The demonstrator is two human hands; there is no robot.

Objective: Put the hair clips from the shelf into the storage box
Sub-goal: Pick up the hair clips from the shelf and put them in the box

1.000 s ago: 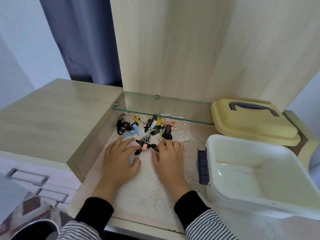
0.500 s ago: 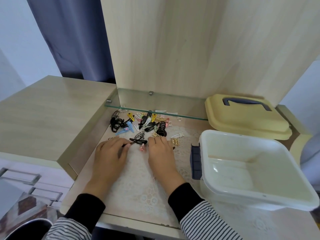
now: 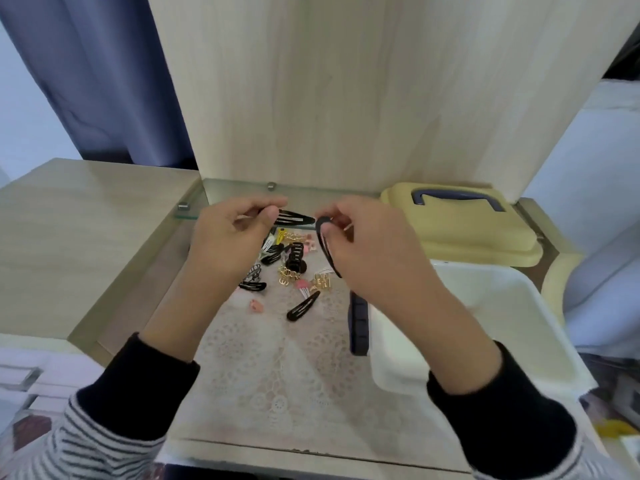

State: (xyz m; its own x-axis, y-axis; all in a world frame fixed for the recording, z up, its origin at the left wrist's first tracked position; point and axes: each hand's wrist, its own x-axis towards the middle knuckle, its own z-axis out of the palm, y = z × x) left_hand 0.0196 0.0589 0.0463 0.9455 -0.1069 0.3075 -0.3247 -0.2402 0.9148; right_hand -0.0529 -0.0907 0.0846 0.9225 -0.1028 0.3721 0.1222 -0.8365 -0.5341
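Both hands are raised above the shelf. My left hand (image 3: 231,237) pinches a black snap hair clip (image 3: 293,217) that points right. My right hand (image 3: 372,252) pinches a second black snap clip (image 3: 325,249) that hangs downward. Below them, a pile of hair clips (image 3: 290,263) in black, gold, pink and yellow lies on the lace mat (image 3: 291,355). A single black snap clip (image 3: 303,305) and a small pink clip (image 3: 255,305) lie apart, nearer to me. The white storage box (image 3: 519,306) stands open at the right, partly hidden by my right forearm.
The box's yellow lid (image 3: 460,230) with a dark blue handle lies behind the box. A dark blue latch (image 3: 358,322) sits on the box's left side. A glass shelf edge (image 3: 194,211) runs at the back under a tall wooden panel. A wooden desktop (image 3: 79,230) lies left.
Both hands have lifted off the mat, each with a black snap clip pinched in its fingers. The view has moved closer to the shelf.
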